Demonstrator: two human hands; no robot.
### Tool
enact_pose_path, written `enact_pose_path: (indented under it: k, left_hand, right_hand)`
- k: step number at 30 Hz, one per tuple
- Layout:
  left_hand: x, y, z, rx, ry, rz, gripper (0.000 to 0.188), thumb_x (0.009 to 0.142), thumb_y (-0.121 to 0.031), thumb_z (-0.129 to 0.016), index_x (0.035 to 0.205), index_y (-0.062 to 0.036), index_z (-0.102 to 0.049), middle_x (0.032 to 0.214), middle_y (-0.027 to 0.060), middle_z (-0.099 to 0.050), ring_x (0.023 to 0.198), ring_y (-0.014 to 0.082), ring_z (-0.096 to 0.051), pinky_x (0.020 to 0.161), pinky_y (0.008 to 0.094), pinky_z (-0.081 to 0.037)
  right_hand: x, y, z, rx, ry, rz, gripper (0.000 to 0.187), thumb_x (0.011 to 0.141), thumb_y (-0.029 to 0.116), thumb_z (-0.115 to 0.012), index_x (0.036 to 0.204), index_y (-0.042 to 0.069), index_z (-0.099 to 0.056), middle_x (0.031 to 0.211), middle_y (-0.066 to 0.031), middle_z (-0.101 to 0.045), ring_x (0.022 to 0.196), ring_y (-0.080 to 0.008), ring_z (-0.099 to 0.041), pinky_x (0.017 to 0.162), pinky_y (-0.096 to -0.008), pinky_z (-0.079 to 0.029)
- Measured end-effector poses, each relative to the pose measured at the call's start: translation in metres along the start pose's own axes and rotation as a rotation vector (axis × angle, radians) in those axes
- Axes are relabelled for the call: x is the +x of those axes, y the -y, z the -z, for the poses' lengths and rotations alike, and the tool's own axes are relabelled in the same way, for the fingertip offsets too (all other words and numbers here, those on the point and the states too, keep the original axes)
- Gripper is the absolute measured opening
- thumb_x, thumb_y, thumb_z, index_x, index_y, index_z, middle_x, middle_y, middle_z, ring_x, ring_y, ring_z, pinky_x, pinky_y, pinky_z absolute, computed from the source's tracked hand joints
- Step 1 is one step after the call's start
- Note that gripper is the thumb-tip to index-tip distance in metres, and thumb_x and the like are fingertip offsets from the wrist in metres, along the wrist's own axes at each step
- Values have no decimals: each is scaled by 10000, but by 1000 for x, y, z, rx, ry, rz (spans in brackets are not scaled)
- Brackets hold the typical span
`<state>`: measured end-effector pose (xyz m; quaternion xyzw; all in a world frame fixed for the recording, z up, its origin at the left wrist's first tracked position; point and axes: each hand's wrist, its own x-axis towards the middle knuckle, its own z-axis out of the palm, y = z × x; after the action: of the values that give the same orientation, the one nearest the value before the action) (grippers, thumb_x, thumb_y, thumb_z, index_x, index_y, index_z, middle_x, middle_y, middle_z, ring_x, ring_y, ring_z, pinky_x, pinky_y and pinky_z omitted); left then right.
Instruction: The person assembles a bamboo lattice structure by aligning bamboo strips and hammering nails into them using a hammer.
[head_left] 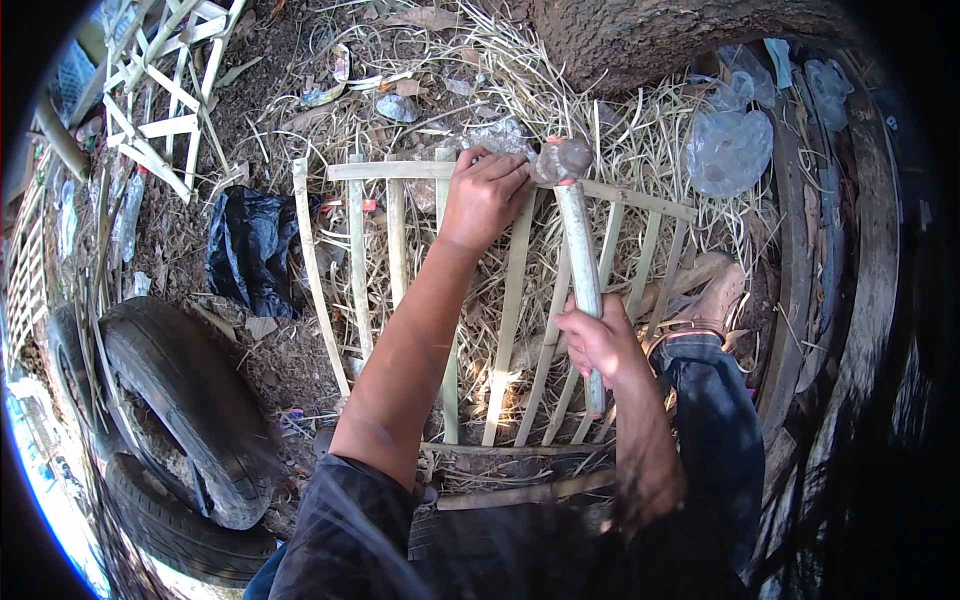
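A flat frame of pale bamboo slats (514, 275) lies on the ground in front of me, its upright strips spread like a fan. Across its far end runs a thin bamboo crosspiece (400, 170). My left hand (484, 200) is closed over this crosspiece near its middle; the fingertips are partly hidden. My right hand (600, 345) grips the lower handle of a hammer (577, 235), which has a pale round handle and a rounded, greyish head. That head is at the crosspiece, just right of my left fingers; whether it touches cannot be made out.
Old tyres (180, 400) lie at the left, with a black plastic bag (250, 252) beyond them. Another bamboo lattice (170, 95) stands far left. A tree trunk (690, 35), clear plastic bags (730, 150) and wooden planks (860, 300) border the far and right sides. Bamboo shavings litter the soil.
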<state>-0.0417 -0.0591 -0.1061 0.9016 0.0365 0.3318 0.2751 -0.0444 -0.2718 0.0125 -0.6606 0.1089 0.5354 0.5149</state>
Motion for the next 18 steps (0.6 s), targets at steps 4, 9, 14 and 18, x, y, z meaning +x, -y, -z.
enact_pose_path:
  k: [4, 9, 14, 18]
  left_hand:
    - [-4, 2, 4, -13, -17, -9, 129, 749, -119, -756, 847, -45, -716, 945, 43, -716, 846, 188, -670, 863, 365, -454]
    - [0, 2, 3, 13, 3, -24, 125, 754, -134, -756, 844, -57, -718, 934, 37, -716, 857, 183, -670, 857, 363, -450]
    - [-2, 6, 0, 15, -24, -34, 122, 766, -147, -752, 847, -62, -724, 945, 43, -720, 872, 181, -673, 855, 371, -450]
    - [-5, 3, 1, 2, -16, -12, 136, 751, -156, -759, 849, -67, -729, 957, 38, -723, 913, 180, -675, 865, 372, -448]
  right_hand:
    - [-8, 0, -5, 1, 71, 26, 169, 836, 131, -633, 807, 16, -512, 520, 11, -432, 374, -81, -397, 341, -272, -329]
    - [-7, 10, -8, -28, 27, 3, 144, 846, 86, -612, 828, 47, -475, 509, 38, -381, 355, -68, -343, 325, -265, -281]
    - [6, 1, -9, -56, -5, 5, 139, 842, 82, -609, 833, 56, -474, 503, 37, -377, 344, -70, -336, 316, -268, -275]
    - [-14, 11, -7, -24, 64, 23, 163, 831, 102, -618, 765, 38, -483, 513, 19, -414, 366, -81, -379, 343, -279, -325]
